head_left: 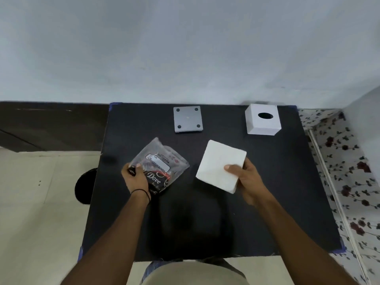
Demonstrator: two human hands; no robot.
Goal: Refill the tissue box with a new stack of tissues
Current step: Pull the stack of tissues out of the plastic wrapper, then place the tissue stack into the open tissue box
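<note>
A thick white stack of tissues (219,164) is tilted above the middle of the black table, gripped at its near right corner by my right hand (244,177). My left hand (136,178) holds a crumpled clear plastic wrapper (159,164) with "Dove" print, low over the table to the left. The white tissue box cover (262,120), with an oval hole on top, stands at the far right of the table. Its grey square base plate (187,118), with dark pads at the corners, lies flat at the far centre.
The black table (267,212) ends at a pale wall behind. A floral-patterned surface (349,182) lies to the right. A dark round object (84,186) sits on the light floor to the left, beside a dark brown ledge (51,124).
</note>
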